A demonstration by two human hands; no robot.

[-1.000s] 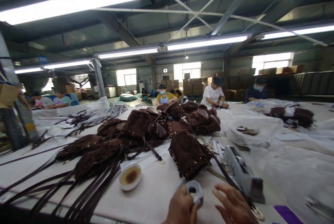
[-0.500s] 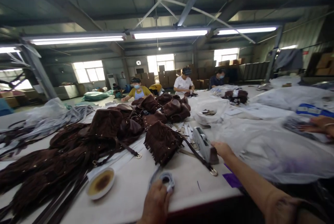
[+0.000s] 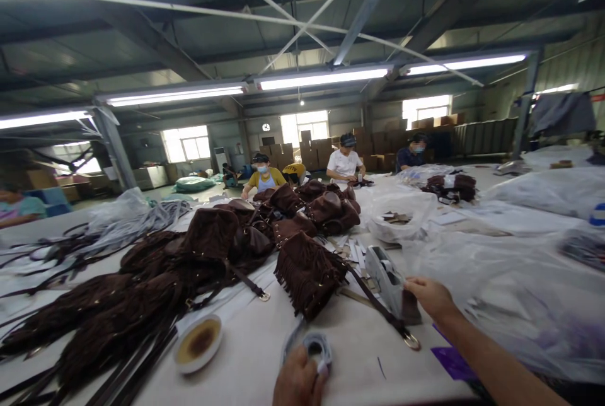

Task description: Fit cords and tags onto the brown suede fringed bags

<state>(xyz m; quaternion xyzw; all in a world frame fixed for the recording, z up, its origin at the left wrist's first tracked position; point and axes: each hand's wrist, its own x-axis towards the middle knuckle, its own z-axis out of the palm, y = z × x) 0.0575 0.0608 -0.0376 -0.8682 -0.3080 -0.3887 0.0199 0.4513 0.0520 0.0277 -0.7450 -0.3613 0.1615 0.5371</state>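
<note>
My left hand (image 3: 299, 377) is closed on a coiled grey-blue strap (image 3: 317, 350) at the front of the table, with the coil resting near its surface. My right hand (image 3: 429, 295) reaches in from the right, its fingers pinched together at the near end of a grey tape dispenser (image 3: 384, 277). Whatever is between those fingertips is too small to make out. Left of the dispenser lies a dark brown fringed suede bag (image 3: 307, 277). Its buckled strap (image 3: 378, 302) runs past the dispenser toward the front.
Brown bags (image 3: 208, 236) are heaped on the left and middle of the white table (image 3: 255, 368). A white dish (image 3: 197, 344) of yellowish-brown stuff stands in front of them. Plastic sheeting (image 3: 472, 273) covers the right side, beside a purple piece (image 3: 454, 362). Several co-workers (image 3: 347, 160) are across the table.
The view has tilted up and turned slightly left, so things sit lower and farther right. Another person's hand at the right edge has gone out of view. Both my hands keep their places.
</note>
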